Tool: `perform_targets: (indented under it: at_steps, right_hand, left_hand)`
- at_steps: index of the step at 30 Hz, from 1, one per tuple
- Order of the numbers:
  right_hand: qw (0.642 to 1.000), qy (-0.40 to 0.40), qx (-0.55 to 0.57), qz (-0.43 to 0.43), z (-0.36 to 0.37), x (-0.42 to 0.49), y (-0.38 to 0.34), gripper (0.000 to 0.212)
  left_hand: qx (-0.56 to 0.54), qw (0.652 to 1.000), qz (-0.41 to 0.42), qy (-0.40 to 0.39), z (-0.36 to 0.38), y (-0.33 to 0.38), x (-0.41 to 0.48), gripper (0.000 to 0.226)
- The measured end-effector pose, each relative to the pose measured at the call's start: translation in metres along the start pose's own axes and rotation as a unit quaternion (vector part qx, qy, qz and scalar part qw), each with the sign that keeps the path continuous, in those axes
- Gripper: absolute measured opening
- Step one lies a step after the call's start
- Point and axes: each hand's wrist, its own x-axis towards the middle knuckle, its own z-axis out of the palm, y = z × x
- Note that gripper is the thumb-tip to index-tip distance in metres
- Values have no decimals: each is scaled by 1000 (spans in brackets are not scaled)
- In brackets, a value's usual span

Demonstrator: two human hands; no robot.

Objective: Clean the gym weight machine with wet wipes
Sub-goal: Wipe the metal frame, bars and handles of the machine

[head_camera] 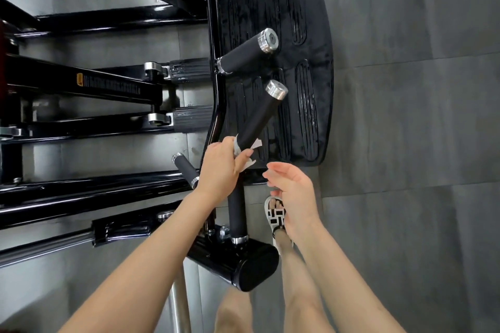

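Left hand curled tight round a white wet wipe, pinning it against the lower end of a black foam handle grip. Fingertips pressed over the wipe; crumpled ends poking out above and below the fingers. Right hand slack and holding nothing, fingers loosely bent and spread, hovering just below the lower edge of the footplate, near the left hand but apart from it.

Wiped grip slanting across the lower half of the footplate, chrome end cap uppermost. Second capped grip lying over the middle of the footplate, angled the same way. Short third grip off the footplate's lower left corner, partly hidden behind the left hand. Fourth grip running straight down below the footplate, under the left wrist.

Footplate black, ribbed with long oval grooves, glossy with wet-looking streaks on its right side. Glossy black machine frame of tubes and bars stretching away to the left of the footplate. Grey tiled floor to the right of the footplate. Foot in a black-and-white patterned sandal below the footplate, partly behind the right hand.
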Motion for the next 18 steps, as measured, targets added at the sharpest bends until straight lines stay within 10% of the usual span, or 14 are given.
perform_targets:
  at_steps: [8,18]
  right_hand:
    - [998,28,-51,-37,0,-38,71,11]
    - [954,179,-187,-154,13,-42,127,26]
  left_hand:
    - [-14,984,-115,-135,18,2,-111,43]
    - [-114,978,-157,-73,11,13,-62,54]
